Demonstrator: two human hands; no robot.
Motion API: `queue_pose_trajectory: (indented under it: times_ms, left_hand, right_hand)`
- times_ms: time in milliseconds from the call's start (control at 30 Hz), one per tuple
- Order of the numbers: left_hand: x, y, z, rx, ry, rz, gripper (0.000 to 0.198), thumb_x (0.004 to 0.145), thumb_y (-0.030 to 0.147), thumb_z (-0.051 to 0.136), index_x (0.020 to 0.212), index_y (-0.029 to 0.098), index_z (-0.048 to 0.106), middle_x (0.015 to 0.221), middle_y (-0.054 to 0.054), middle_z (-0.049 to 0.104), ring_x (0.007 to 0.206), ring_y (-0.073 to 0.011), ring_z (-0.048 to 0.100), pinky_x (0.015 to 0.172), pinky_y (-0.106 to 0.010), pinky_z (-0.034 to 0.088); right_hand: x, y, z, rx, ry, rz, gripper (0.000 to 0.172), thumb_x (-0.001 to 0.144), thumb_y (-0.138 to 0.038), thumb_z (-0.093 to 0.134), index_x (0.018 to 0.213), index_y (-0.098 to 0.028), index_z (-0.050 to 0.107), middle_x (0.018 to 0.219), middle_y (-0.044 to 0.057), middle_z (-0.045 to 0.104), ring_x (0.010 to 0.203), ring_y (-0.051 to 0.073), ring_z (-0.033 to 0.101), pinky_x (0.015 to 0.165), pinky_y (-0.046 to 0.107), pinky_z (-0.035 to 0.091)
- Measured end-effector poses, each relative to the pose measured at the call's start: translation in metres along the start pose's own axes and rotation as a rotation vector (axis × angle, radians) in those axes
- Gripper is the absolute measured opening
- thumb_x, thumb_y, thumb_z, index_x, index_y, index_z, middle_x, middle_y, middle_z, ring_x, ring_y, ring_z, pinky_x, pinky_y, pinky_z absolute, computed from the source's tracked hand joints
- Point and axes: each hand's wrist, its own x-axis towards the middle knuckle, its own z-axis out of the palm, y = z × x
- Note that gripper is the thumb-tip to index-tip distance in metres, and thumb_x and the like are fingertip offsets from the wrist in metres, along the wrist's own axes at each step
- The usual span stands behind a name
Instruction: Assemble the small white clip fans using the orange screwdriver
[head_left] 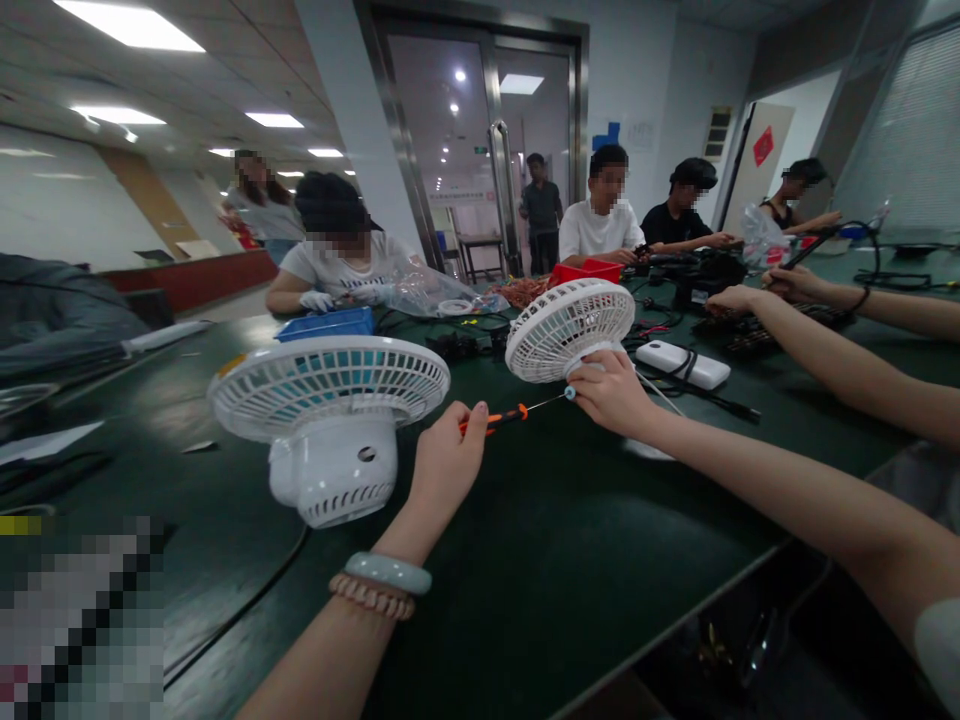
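My left hand (pixel 448 455) is wrapped round an orange and black screwdriver (pixel 511 415), its thin shaft pointing right. The shaft's tip meets a small light-blue piece (pixel 571 393) by the fingers of my right hand (pixel 611 390); whether it touches a screw cannot be made out. My right hand grips a small white fan (pixel 574 330) at the rear of its round slatted guard, holding it tilted above the table. To the left, a larger white fan (pixel 334 465) rests on the table with its guard upward and blue blades showing through the slats.
Beyond the fans are a blue tray (pixel 326 324), a red tray (pixel 589 272) and clear plastic bags. A white box-shaped device (pixel 682 364) with a black cable lies right of my hand. Co-workers sit round the green table (pixel 480 600); another person's hands (pixel 739 300) work at right.
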Motion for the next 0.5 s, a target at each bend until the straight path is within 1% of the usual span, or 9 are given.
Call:
queue_pose_trajectory:
  times_ms: [100,200,333,367,433,500]
  left_hand:
    - [-0.0018,0.0026,-0.0007,-0.012,-0.009,0.009,0.033,0.084,0.047,0.033,0.071,0.020,0.047,0.057,0.001,0.048,0.052,-0.0138,0.047,0.051,-0.026,0.028]
    - [-0.0027,0.0033,0.0000,-0.058,-0.006,0.011,0.029,0.083,0.045,0.036,0.078,0.019,0.048,0.063,0.001,0.051,0.057,-0.0145,0.050,0.054,-0.026,0.032]
    - [-0.0023,0.0000,0.0015,-0.116,-0.009,0.032,0.017,0.079,0.033,0.040,0.087,0.019,0.047,0.070,0.001,0.052,0.063,-0.0150,0.051,0.059,-0.027,0.036]
    - [-0.0019,-0.0013,0.0020,-0.138,-0.016,0.039,0.017,0.077,0.029,0.040,0.090,0.019,0.047,0.072,0.000,0.052,0.064,-0.0150,0.051,0.059,-0.028,0.037]
    - [-0.0010,-0.0037,0.0032,-0.196,-0.018,0.051,0.024,0.073,0.022,0.041,0.096,0.018,0.045,0.077,-0.001,0.053,0.067,-0.0151,0.050,0.060,-0.028,0.038]
    - [0.0001,-0.0053,0.0046,-0.259,0.006,0.069,0.029,0.069,0.019,0.041,0.098,0.018,0.044,0.083,-0.002,0.052,0.071,-0.0154,0.050,0.061,-0.029,0.039]
  right_hand:
    - [-0.0004,0.0012,0.0003,0.004,0.005,-0.001,0.021,0.084,-0.026,0.048,0.093,-0.023,0.067,0.103,0.002,0.064,0.104,0.024,0.039,0.087,0.040,0.022]
    - [-0.0011,0.0025,0.0014,0.005,0.012,0.006,0.020,0.083,-0.026,0.049,0.093,-0.022,0.067,0.103,0.001,0.064,0.105,0.024,0.039,0.087,0.040,0.022]
    - [-0.0010,0.0032,0.0029,0.005,0.035,0.012,0.020,0.084,-0.026,0.048,0.090,-0.022,0.067,0.101,0.001,0.065,0.104,0.024,0.039,0.087,0.040,0.022]
    - [-0.0008,0.0034,0.0032,0.008,0.039,0.014,0.020,0.084,-0.027,0.048,0.090,-0.022,0.067,0.101,0.001,0.065,0.104,0.024,0.039,0.087,0.040,0.022]
    - [-0.0003,0.0036,0.0032,0.014,0.041,0.017,0.020,0.084,-0.027,0.048,0.090,-0.022,0.067,0.101,0.001,0.065,0.104,0.024,0.039,0.087,0.040,0.022]
    - [0.0001,0.0040,0.0030,0.019,0.040,0.019,0.020,0.084,-0.027,0.049,0.090,-0.022,0.067,0.100,0.002,0.065,0.104,0.024,0.039,0.087,0.041,0.021]
